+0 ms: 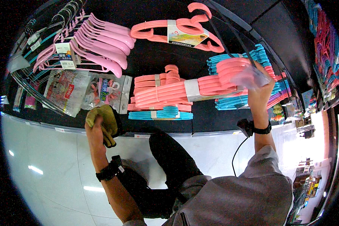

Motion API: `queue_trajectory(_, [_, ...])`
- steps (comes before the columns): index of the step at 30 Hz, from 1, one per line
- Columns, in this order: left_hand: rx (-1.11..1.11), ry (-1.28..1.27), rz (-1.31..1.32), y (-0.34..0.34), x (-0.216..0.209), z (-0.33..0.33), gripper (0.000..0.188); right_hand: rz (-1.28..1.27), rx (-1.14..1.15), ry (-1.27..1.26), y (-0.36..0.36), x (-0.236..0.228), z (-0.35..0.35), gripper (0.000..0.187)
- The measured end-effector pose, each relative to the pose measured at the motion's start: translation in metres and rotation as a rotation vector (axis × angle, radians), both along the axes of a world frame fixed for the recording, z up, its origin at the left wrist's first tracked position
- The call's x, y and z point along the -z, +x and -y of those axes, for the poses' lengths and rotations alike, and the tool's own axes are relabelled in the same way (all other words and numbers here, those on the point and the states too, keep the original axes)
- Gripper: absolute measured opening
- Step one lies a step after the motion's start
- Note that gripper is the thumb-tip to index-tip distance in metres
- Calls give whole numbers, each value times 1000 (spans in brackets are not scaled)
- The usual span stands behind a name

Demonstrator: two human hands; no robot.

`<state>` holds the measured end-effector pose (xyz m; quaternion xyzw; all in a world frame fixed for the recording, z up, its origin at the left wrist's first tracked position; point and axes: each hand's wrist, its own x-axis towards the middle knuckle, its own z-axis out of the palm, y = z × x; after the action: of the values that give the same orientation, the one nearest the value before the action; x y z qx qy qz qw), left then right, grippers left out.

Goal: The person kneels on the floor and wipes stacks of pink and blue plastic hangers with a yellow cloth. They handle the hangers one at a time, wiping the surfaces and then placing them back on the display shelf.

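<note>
Pink at the right hand [263,86]: see the big hanger bundle [165,94] slanting across the shelf [152,52], over more pink hangers [148,79]. Reaches to the hook end, by some clear plastic [250,77]. Cannot tell whether with fingers tight or loose, with the tips out of sight. Holds a yellow cloth [106,115] in the left hand [96,126], with fingers bent snugly around it.

Might slide apart if pulled by the hooks alone, with a white paper band [192,89] around the middle. Might catch on the blue hangers [229,103] just beside and drag them along. Might tug the thin black cord [234,158] with a quick pull of the right wrist. Could bump the small bags [107,92] by swinging the cloth too far up.

Watch the front edge [211,133], near the blue pile [160,114] and just above the knee [169,150]. Could drop past it to the pale floor [60,158]. Has more room at the back, on dark shelf below the coral hangers [150,29]. Looks tight on the right, among blue hangers.
</note>
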<state>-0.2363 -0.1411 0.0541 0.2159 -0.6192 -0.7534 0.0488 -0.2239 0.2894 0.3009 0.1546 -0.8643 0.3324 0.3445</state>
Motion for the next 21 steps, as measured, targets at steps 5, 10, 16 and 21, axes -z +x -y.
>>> queue_trajectory(5, [-7, 72, 23, 5, -11, -5, 44, 78, -31, -152, -22, -7, 8, 37])
queue_trajectory(10, [-8, 35, 18, 3, -10, -7, 46, 244, -206, -404, -48, 12, 4, 25])
queue_trajectory(16, [29, 55, -6, 3, -12, -9, 40, 383, -194, -371, -83, 2, -9, 30])
queue_trajectory(21, [-60, 74, 88, 4, -27, -19, 39, 319, -195, -316, -128, 3, -13, 27])
